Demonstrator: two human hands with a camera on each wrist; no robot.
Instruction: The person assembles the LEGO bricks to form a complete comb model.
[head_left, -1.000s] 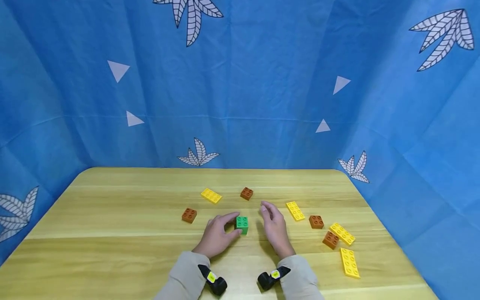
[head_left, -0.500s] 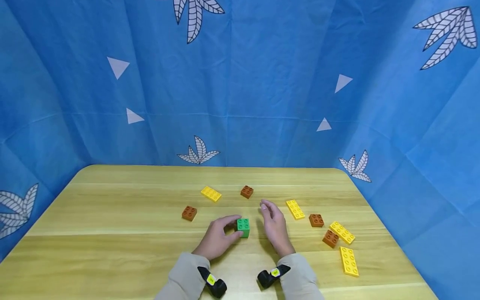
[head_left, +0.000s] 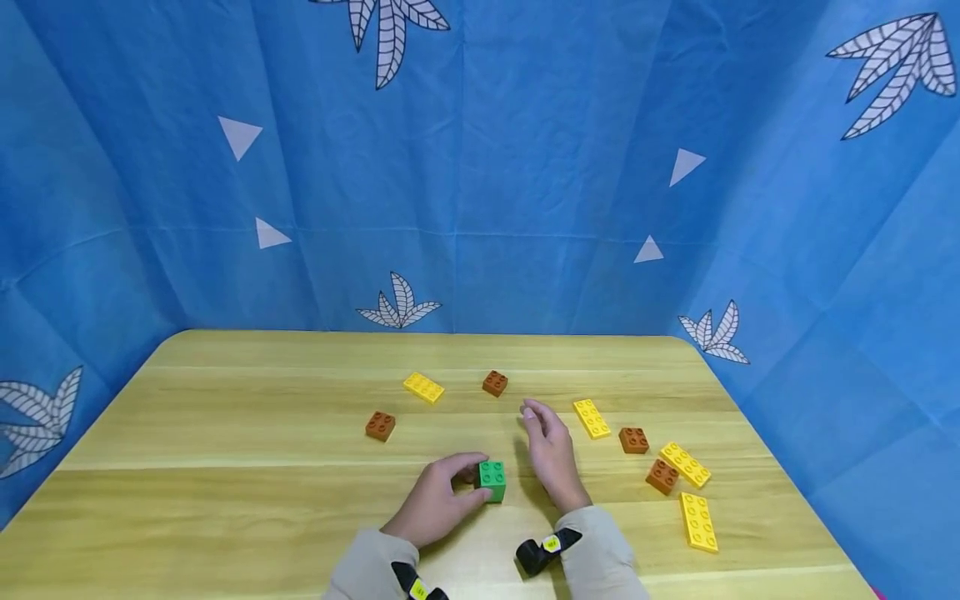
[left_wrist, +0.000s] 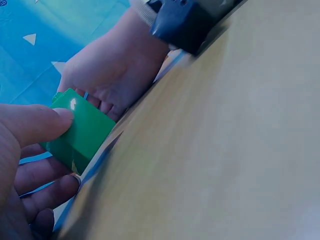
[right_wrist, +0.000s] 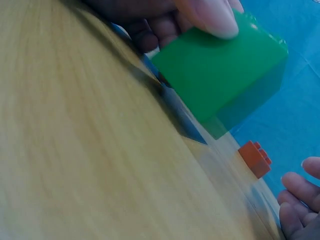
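In the head view, my left hand (head_left: 442, 500) pinches a green toy building brick (head_left: 492, 482) with studs on top, the thumb on its near side and the fingers behind it. The left wrist view has the thumb flat against the face of the green brick (left_wrist: 82, 130). To the right of the brick my right hand (head_left: 553, 458) rests on its edge at the table, fingers loosely bent, holding nothing. Seen from the right wrist, the green brick (right_wrist: 225, 70) is large and close, with the right hand's fingers (right_wrist: 300, 195) apart from it at the lower right.
Brown square bricks lie on the wooden table (head_left: 225, 500): one at left (head_left: 379, 426), one at the back (head_left: 495, 383), others at right (head_left: 633, 441). Yellow flat bricks lie at the back (head_left: 423, 387), beyond the right hand (head_left: 592, 418) and farther right (head_left: 699, 522). Blue cloth (head_left: 525, 167) hangs behind.
My left hand has drawn the green brick nearer to me and slightly to the right. The right hand and the loose bricks have stayed put.
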